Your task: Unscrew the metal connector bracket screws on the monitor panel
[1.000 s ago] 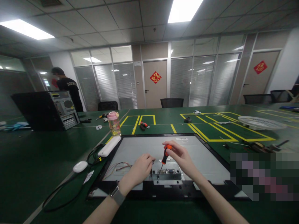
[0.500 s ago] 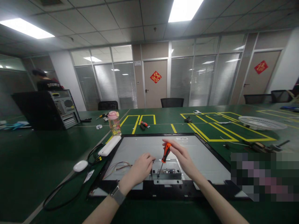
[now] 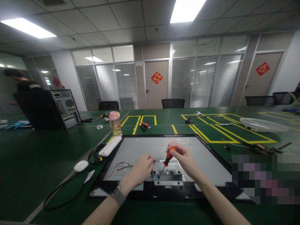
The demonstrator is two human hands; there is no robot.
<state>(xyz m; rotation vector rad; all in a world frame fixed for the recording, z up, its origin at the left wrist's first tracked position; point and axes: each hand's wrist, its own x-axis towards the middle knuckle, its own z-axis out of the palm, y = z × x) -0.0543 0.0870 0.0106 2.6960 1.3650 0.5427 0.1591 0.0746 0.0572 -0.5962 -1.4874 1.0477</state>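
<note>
A flat display panel (image 3: 145,147) with a black frame lies back side up in front of me. My right hand (image 3: 184,156) is closed round the handle of an orange and black screwdriver (image 3: 167,159). The screwdriver leans to the right, its tip down at the left front corner of a metal bracket (image 3: 168,183). A small circuit board (image 3: 171,172) shows inside that bracket. My left hand (image 3: 143,168) rests at the bracket's left edge, fingers bent together; what they pinch, if anything, is hidden. Thin wires (image 3: 122,166) lie left of it.
Left of the panel are a white bar-shaped object (image 3: 110,147), a white mouse (image 3: 81,166) and a black cable (image 3: 58,204). Behind stand a pink-lidded bottle (image 3: 115,125) and an open computer case (image 3: 47,109), with a person (image 3: 25,84) beyond. Another screwdriver (image 3: 144,124) lies farther back.
My right hand has gone from fingers stretched beside the handle to a closed grip on it, and the screwdriver leans more to the right. The person behind has moved left.
</note>
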